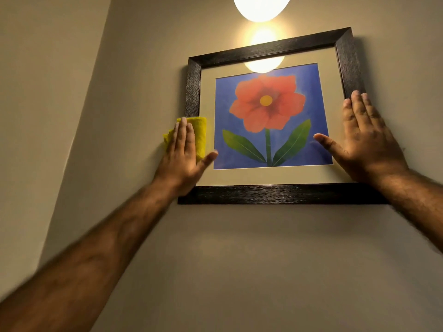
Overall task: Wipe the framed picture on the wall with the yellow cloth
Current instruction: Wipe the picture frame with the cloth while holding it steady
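Two bare forearms rise from the lower corners of the view toward the wall, the left one blurred. At the left of centre the left hand (184, 152) lies flat with its fingers straight, pressing the yellow cloth (200, 135) against the left side of the framed picture (268, 121); its grip is an open palm pinning the cloth, not a closed fist, and the folded cloth overlaps the dark left rail and the pale mat beside it. At the right of centre the right hand (362, 137) is spread open and empty, flat on the picture's right edge, thumb reaching onto the blue print, apparently steadying it. The picture hangs on the beige wall (239, 259) in the upper middle of the view, with a glowing lamp (261, 6) above it mirrored in the glass. The wiping step looks under way at the left border; the next move likely calls for sliding the cloth across the glass with even pressure while the right hand braces the frame.
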### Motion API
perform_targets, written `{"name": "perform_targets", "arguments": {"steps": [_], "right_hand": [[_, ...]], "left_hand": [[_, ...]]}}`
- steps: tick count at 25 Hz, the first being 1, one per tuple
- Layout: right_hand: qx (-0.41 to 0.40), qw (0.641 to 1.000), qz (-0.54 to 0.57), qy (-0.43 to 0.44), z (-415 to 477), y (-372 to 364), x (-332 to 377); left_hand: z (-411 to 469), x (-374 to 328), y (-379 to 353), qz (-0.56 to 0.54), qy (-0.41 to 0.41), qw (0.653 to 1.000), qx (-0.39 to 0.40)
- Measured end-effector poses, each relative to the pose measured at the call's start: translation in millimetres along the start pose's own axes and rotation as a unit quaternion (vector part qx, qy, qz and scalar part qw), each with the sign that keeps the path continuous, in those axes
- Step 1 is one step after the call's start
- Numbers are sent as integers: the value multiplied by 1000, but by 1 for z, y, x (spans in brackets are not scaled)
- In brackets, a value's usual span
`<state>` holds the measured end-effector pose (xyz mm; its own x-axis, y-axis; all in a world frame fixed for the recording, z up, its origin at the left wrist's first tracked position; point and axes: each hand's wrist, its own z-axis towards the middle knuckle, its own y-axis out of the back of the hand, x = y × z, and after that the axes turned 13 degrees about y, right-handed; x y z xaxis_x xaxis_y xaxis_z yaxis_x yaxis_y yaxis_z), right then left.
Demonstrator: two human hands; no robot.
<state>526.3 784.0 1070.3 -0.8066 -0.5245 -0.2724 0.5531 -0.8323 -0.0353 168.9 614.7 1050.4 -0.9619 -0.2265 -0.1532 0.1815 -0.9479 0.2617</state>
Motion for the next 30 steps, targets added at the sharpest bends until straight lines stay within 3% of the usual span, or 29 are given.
{"name": "perform_targets", "arguments": {"steps": [4, 19, 21, 24, 25, 26, 27, 29, 30], "right_hand": [[-1, 1000, -4, 0, -1, 1, 0], [20, 1000, 8, -13, -3, 8, 3], [-2, 999, -5, 36, -3, 17, 15], [-53, 970, 77, 223, -1, 26, 83], [-50, 955, 183, 229, -2, 29, 121], [-34, 926, 332, 175, -5, 35, 163], [-9, 863, 501, 62, -7, 44, 205], [98, 646, 739, -167, -6, 54, 269], [148, 547, 795, -217, -5, 54, 293]], "left_hand": [[39, -11, 9, 12, 11, 1000, -7], [29, -8, 11, 15, -40, 995, -90], [21, -4, 16, 30, -43, 995, -88], [4, 1, 27, 44, -39, 993, -102], [-4, 3, 33, 38, -37, 993, -109], [-13, 7, 40, 33, -39, 992, -116], [-24, 13, 46, 36, -47, 990, -124], [-52, 24, 56, 58, -79, 986, -135], [-68, 30, 59, 69, -94, 984, -132]]}}
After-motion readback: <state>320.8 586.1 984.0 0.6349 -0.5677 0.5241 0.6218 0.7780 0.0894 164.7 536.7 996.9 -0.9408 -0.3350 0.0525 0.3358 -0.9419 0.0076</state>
